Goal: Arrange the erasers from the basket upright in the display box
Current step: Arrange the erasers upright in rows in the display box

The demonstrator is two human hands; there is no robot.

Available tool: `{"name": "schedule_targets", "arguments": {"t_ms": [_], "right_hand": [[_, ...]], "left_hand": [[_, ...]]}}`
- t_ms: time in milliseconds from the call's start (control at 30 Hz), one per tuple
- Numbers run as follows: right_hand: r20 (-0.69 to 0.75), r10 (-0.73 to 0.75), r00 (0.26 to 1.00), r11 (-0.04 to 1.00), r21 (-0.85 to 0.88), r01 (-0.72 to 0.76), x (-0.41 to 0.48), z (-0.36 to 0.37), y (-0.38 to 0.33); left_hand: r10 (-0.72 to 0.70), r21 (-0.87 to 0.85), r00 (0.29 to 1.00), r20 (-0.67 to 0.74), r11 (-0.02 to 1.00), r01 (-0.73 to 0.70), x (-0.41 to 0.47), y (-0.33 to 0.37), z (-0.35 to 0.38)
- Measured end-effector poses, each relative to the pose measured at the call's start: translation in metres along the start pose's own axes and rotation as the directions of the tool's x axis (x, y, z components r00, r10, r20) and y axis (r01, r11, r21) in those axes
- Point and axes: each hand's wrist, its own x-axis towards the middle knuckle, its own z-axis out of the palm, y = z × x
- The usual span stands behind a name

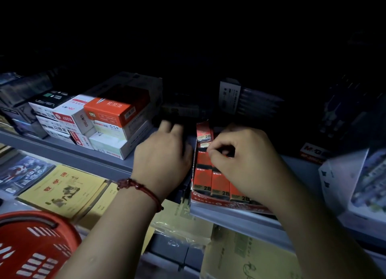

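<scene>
Dim light; grey shelf (69, 153) w/ stacked boxes (112, 111), dark above.

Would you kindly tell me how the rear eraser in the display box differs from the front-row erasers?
The rear eraser sticks up above its neighbours and leans slightly; the front-row erasers sit level, side by side. The rear eraser is uncovered; the right hand hides part of the front-row erasers. Both have red-and-black sleeves marked 2B and stand in the display box.
</scene>
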Motion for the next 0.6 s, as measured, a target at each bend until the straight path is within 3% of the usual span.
{"name": "schedule_targets", "arguments": {"t_ms": [133,233,367,500,600], "right_hand": [[-0.019,-0.029,0.999,1.0,-0.013,0.029,-0.001,0.002,0.001],[-0.012,-0.03,0.999,0.999,0.013,0.03,-0.001,0.001,0.001],[0.014,-0.028,1.0,0.999,0.028,0.028,-0.003,-0.001,-0.001],[0.008,-0.027,1.0,1.0,0.002,0.027,-0.002,0.0,-0.001],[-0.073,0.005,0.997,0.998,0.061,-0.001,-0.004,-0.003,-0.004]], "left_hand": [[0.021,0.074,0.999,-0.03,0.997,-0.018,-0.002,0.007,0.001],[-0.012,-0.049,0.998,-0.059,0.999,0.009,-0.004,0.005,0.002],[0.056,-0.241,0.996,-0.075,0.968,-0.073,-0.008,-0.01,0.002],[0.038,-0.303,0.999,-0.028,0.952,-0.045,-0.014,-0.02,-0.008],[0.027,-0.351,0.999,-0.018,0.936,-0.031,-0.017,-0.021,-0.014]]}}
